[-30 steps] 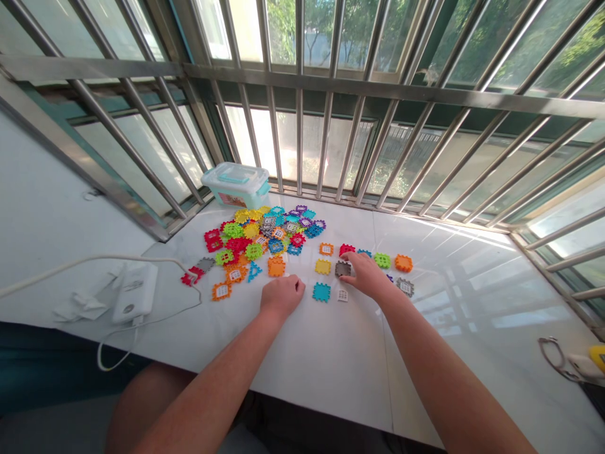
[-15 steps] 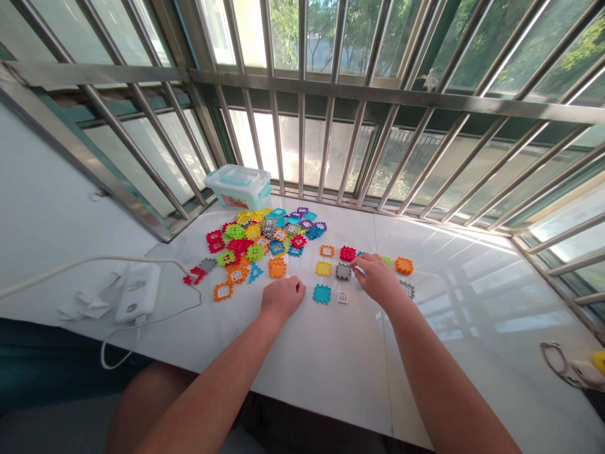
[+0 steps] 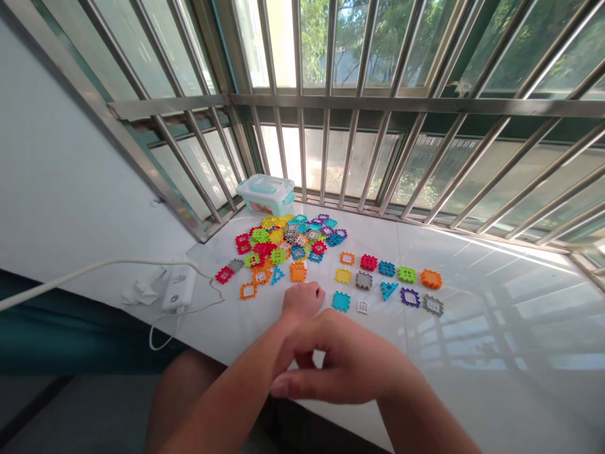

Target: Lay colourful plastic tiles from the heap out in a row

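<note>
Bright plastic square tiles [image 3: 387,268] lie in rows and a big pile on the white stone desk [image 3: 472,378] (so many colours!). I see my left hand [image 3: 302,301] curled shut beside a teal square tile [image 3: 341,301], and my right hand [image 3: 343,366] loosely open over it, holding nothing.

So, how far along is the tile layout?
Done: about a dozen plastic tiles sit spaced out in rough rows on the counter. In hand: no tile visible; the right hand crosses above the left hand. Left: a large mixed heap of tiles beside the storage box.
</note>
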Available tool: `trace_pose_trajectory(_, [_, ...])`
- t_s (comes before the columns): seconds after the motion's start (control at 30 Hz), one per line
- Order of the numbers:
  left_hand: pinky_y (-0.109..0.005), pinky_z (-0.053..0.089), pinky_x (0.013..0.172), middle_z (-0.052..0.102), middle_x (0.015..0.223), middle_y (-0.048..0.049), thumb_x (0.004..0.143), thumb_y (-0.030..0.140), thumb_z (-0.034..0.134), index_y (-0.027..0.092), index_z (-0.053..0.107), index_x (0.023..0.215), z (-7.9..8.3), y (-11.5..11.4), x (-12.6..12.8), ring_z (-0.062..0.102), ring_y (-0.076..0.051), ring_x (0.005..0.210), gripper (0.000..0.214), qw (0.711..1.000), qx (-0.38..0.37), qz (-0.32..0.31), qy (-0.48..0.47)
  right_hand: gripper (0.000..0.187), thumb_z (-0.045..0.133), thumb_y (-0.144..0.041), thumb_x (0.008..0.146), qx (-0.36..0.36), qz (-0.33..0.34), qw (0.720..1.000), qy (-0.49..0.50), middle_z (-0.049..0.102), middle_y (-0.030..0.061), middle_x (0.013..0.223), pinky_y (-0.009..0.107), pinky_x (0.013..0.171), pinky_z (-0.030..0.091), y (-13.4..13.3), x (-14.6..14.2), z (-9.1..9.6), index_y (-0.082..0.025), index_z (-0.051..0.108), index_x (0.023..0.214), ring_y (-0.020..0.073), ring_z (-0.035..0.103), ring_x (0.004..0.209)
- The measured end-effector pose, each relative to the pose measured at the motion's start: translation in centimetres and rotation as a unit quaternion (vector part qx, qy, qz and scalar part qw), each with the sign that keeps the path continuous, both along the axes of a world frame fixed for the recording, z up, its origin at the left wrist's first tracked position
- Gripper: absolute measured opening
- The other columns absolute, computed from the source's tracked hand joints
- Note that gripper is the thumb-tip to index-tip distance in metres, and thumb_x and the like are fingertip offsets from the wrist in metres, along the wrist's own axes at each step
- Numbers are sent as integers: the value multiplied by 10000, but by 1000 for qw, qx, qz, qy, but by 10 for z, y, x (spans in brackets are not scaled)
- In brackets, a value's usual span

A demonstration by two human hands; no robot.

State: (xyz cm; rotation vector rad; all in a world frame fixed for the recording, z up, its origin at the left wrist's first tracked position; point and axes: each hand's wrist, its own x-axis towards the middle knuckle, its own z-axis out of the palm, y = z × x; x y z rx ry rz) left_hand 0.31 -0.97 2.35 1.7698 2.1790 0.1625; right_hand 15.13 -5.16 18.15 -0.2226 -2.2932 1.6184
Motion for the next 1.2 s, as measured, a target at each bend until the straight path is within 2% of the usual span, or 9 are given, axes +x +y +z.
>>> trace_pose_trajectory(0.07, [-339,452,765,791,998,-97,1044,424,433,232,788,1020,-4,2,2,695,-240,899,404,1000,19,3,17,254,710,-505,983,25,34,999,3,689,-37,753,226,659,454,-8,-38,-13,-259,770,1012,105,618,661])
trace_pose_trajectory(0.17, [-342,455,777,790,1028,-120,1038,387,426,233,785,1085,-8,6,5,715,-257,940,394,999,23,16,41,284,627,-506,1027,128,-83,986,-67,705,-23,781,256,664,434,-3,-106,-59,-251,752,1007,134,608,692])
trace_pose_trajectory(0.27, [-339,460,782,791,1031,-125,1038,386,419,240,784,1109,-9,8,4,723,-260,952,400,999,18,17,47,227,575,-349,1036,297,-199,922,-149,738,57,979,339,812,462,18,-167,-106,-211,749,988,241,627,954])
trace_pose_trajectory(0.4, [-339,452,741,795,1024,-126,1029,382,434,237,788,1088,-6,9,0,730,-261,924,388,1000,12,1,25,223,529,-236,1011,380,-229,880,-171,690,143,1192,455,936,464,59,-212,-133,-165,722,1097,332,558,1158])
trace_pose_trajectory(0.5, [-369,441,707,795,1011,-149,1013,412,464,216,794,1075,-5,10,-2,731,-273,869,389,1000,-3,-4,1,293,441,-168,1026,418,-245,856,-183,640,178,1333,511,1041,423,86,-230,-140,-149,698,1166,346,497,1286])
trace_pose_trajectory(0.67, [-394,443,699,797,973,-154,1003,424,483,214,799,1020,-8,11,-2,726,-284,818,380,1000,-2,10,-17,355,561,-315,1022,404,-211,869,-193,481,207,1584,613,1229,209,107,-262,-158,-145,640,1323,373,286,1525])
trace_pose_trajectory(0.87, [-397,438,691,794,923,-127,1007,460,458,260,781,981,-10,10,-5,718,-275,772,380,1000,4,-1,-20,441,724,-466,934,379,-197,880,-207,659,186,1367,594,1226,219,121,-283,-171,-174,648,1255,358,422,1414])
trace_pose_trajectory(1.07, [-417,439,725,779,907,-150,1008,477,436,241,774,981,-16,10,-8,703,-280,767,413,1000,2,-14,-16,276,760,-383,887,372,-215,884,-185,722,112,1170,502,1184,278,128,-279,-169,-225,654,1086,311,523,1242])
trace_pose_trajectory(1.2, [-440,441,759,775,940,-148,1020,468,406,250,760,1014,-20,11,-4,705,-288,824,415,1000,0,-4,-13,278,759,-368,872,343,-247,892,-159,710,94,1106,448,1102,350,129,-268,-163,-229,629,1075,301,531,1192])
